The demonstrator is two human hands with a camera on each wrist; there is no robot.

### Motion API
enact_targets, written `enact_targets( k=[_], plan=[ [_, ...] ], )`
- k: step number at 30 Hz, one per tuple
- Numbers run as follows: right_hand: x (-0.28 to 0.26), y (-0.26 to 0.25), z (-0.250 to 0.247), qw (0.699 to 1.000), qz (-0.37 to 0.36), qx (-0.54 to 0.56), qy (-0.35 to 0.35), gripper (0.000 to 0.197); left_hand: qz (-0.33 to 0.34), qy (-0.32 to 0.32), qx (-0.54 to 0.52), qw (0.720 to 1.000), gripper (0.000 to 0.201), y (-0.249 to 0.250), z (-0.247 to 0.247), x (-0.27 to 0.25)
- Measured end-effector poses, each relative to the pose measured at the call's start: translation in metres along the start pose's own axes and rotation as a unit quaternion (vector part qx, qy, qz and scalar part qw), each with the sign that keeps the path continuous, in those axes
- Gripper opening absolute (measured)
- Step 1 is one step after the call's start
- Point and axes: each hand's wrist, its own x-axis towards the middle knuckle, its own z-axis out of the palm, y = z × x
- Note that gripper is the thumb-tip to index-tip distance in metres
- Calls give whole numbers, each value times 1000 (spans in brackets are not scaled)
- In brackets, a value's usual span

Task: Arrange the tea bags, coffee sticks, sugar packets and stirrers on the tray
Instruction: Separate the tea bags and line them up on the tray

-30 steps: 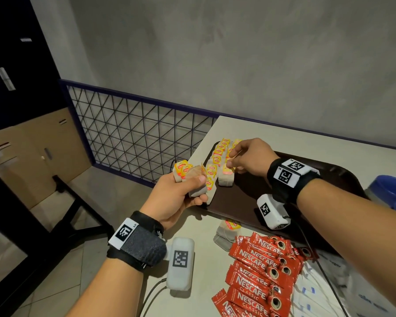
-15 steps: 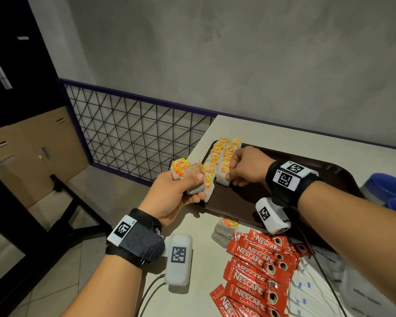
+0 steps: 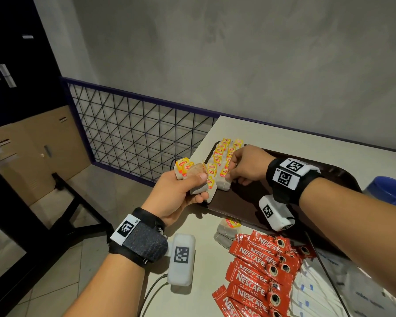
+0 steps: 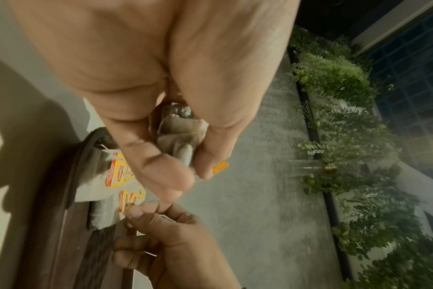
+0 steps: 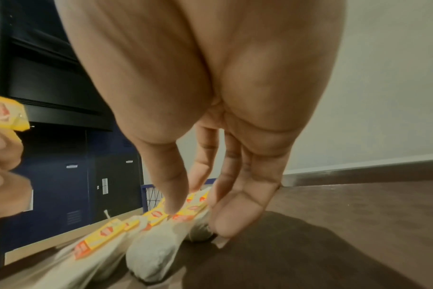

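Left grip curled tight round a small bunch of tea bags, held just off the tray's 9 o'clock rim. Right grip pinching the nearest bag of the row at the tray's 10 o'clock corner, fingertips down on its yellow tag. Step in hand, as judged: laying out tea bags. Next: release, draw another from the left bunch. Two bags, coffee sticks and white packets waiting on the surface, 6 o'clock of tray.
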Motion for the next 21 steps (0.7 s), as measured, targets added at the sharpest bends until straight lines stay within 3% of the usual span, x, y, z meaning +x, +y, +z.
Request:
enact_targets(
  k=[5,8,11,14,18,21],
  plan=[
    [-6,-3,-8,999,-13,-17,33,19,-5,-2,-16,1000,15,0,1,0],
    [-19,-9,-12,992,-79,78,66,3,-15,-18,-39,999,13,0,2,0],
    [-42,-16,-15,975,-150,161,39,9,-30,-36,-58,997,21,0,3,-1],
    [-60,-20,-14,967,-183,175,12,14,-33,-57,-60,996,20,1,4,-3],
    [-73,-18,-9,963,-170,206,-44,22,-30,-72,-55,995,20,0,5,-4],
    [-77,-14,-4,966,-154,205,-35,24,-28,-76,-46,996,27,0,6,-4]
  ],
)
